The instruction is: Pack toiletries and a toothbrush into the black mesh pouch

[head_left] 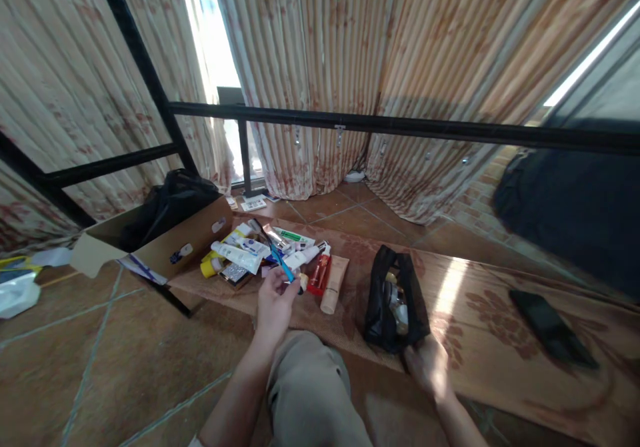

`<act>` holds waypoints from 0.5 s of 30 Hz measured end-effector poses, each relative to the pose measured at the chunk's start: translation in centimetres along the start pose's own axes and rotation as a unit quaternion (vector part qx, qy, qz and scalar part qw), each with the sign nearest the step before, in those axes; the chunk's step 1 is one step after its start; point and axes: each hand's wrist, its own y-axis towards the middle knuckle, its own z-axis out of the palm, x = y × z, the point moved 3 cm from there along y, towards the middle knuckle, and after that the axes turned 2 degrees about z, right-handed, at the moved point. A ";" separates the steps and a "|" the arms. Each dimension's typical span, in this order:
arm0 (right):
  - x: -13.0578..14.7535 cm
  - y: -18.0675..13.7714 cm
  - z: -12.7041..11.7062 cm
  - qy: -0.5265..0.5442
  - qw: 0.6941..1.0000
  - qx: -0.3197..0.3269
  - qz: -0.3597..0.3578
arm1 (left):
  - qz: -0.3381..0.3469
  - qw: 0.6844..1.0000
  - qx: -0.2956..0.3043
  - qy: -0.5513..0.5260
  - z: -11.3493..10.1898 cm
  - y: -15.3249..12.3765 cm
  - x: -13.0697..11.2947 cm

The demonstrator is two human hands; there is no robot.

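My left hand [275, 300] is closed around the lower end of a slim blue toothbrush [278, 255], whose dark end points up and away. It is held over a pile of toiletries: a white tube [237, 258], a green-and-white toothpaste tube [294, 236], a red bottle [321, 267] and a beige tube [335, 286]. My right hand [429, 364] grips the lower right corner of a small black bag [373, 314]. The bag stands with its top open, and several jars or bottles [397, 304] show inside. The fingertips of my right hand are partly hidden by the bag.
A cardboard box [200, 237] with a black plastic bag [173, 200] in it stands at the bench's left end. A dark phone [553, 330] lies on the cloth-covered bench [480, 347] at right. Black metal rails [310, 118] run behind, before curtains [320, 47].
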 end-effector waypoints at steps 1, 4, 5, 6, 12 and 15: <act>0.2 0.0 -0.1 0.004 1.000 -0.008 -0.002 | -0.011 1.000 0.028 -0.005 1.0 -0.4 -0.8; 0.6 -0.1 -0.3 0.020 1.000 -0.007 -0.012 | -0.033 0.996 0.086 -0.020 3.7 -1.4 -3.6; 0.7 -0.1 -0.3 0.025 1.000 -0.005 -0.009 | -0.034 0.993 0.109 -0.026 4.7 -1.6 -4.6; 0.8 0.0 -0.3 0.031 0.999 -0.004 -0.006 | -0.030 0.990 0.133 -0.029 5.7 -1.8 -5.5; 0.8 0.2 0.0 0.058 0.998 -0.007 0.008 | 0.024 0.973 0.228 -0.020 12.3 -1.5 -9.8; 0.7 0.4 0.1 0.065 0.998 -0.010 0.005 | 0.024 0.970 0.243 -0.022 15.8 -1.4 -11.4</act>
